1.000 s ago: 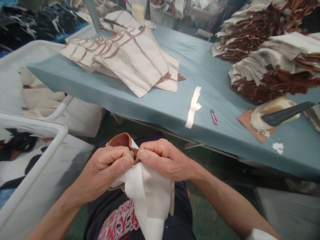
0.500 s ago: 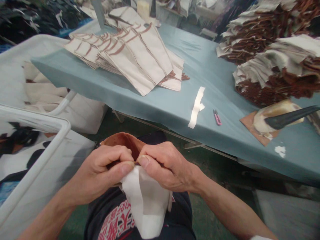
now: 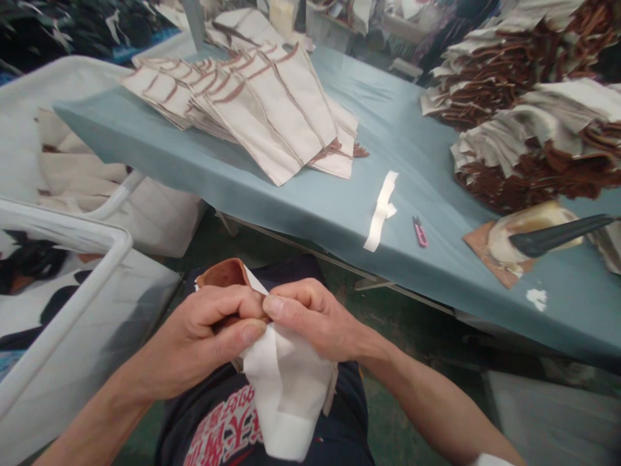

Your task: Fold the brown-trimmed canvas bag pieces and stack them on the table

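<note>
Left hand (image 3: 213, 340): lower centre, fingers curled, pinching fabric piece (image 3: 295, 388).
Right hand (image 3: 313, 320): beside it, pinching same edge (thumbs uppermost).
Forearms (image 3: 104, 408): slanting from lower corners.

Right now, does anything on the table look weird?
Yes: a ragged white blotch on the blue table, near the tub. It may be a spill, but I can't tell of what.
</note>
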Action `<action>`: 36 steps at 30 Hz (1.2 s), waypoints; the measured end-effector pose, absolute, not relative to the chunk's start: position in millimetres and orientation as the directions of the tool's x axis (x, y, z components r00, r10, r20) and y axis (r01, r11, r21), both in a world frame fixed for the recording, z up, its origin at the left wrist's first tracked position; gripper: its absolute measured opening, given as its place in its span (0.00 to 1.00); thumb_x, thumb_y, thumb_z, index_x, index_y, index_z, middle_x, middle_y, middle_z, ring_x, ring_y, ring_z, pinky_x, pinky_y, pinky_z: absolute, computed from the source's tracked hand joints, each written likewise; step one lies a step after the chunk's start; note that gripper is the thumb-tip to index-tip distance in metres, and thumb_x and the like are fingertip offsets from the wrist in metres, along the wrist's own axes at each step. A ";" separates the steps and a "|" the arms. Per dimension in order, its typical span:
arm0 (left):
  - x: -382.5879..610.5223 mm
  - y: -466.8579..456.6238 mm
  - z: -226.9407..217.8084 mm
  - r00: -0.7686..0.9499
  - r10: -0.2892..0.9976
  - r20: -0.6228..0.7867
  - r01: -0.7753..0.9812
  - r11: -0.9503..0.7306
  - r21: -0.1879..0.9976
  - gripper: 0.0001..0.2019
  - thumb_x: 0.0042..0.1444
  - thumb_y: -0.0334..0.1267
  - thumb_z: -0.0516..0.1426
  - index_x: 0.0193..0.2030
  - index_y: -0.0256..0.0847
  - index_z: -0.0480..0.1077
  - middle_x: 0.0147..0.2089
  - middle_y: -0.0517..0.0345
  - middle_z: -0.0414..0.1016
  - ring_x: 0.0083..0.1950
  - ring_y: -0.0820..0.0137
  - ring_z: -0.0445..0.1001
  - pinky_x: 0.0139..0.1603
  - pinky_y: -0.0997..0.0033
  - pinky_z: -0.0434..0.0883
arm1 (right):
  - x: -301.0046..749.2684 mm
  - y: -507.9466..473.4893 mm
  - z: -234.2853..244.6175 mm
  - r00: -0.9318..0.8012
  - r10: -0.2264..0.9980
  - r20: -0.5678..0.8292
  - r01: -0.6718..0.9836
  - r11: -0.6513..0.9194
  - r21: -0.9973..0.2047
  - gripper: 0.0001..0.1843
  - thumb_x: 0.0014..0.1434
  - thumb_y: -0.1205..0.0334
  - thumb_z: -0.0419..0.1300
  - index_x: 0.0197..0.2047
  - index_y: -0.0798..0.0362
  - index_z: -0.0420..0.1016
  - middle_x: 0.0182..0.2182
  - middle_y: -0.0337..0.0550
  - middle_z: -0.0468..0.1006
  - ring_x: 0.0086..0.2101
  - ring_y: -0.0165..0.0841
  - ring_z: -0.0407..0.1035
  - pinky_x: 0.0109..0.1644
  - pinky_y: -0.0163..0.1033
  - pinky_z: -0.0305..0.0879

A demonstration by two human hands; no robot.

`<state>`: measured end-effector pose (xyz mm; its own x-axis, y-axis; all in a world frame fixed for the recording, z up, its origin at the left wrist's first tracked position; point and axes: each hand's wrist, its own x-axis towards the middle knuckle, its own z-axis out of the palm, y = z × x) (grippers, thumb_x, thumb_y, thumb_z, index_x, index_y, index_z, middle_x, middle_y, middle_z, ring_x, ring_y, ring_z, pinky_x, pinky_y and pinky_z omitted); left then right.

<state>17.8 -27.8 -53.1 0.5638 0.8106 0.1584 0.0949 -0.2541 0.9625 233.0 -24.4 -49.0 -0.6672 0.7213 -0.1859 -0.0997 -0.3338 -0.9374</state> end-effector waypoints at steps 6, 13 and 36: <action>16.4 -27.5 -52.4 0.560 0.814 0.154 0.129 -0.270 0.954 0.19 0.74 0.40 0.60 0.29 0.40 0.72 0.26 0.66 0.70 0.25 0.77 0.66 0.26 0.81 0.65 | 235.4 -19.7 -49.9 -0.687 0.712 -0.149 -0.112 -0.307 -0.945 0.32 0.63 0.38 0.73 0.26 0.49 0.61 0.21 0.28 0.57 0.23 0.24 0.49 0.25 0.32 0.49; 18.3 -29.9 -64.8 0.550 0.835 0.012 0.046 -0.045 0.998 0.28 0.74 0.60 0.61 0.29 0.38 0.71 0.26 0.65 0.66 0.25 0.76 0.62 0.23 0.80 0.61 | 240.4 -15.1 -50.3 -0.638 0.757 0.138 0.144 0.294 -0.945 0.13 0.66 0.61 0.58 0.29 0.49 0.62 0.23 0.30 0.62 0.23 0.25 0.52 0.30 0.34 0.51; 7.6 -30.2 -26.4 0.684 0.691 0.235 0.298 -0.558 0.774 0.14 0.74 0.31 0.56 0.34 0.43 0.74 0.28 0.67 0.76 0.27 0.76 0.70 0.32 0.76 0.65 | 262.5 -29.9 -38.6 -0.752 0.588 0.298 0.215 0.646 -0.732 0.12 0.72 0.71 0.49 0.47 0.52 0.73 0.37 0.45 0.82 0.36 0.34 0.76 0.45 0.39 0.72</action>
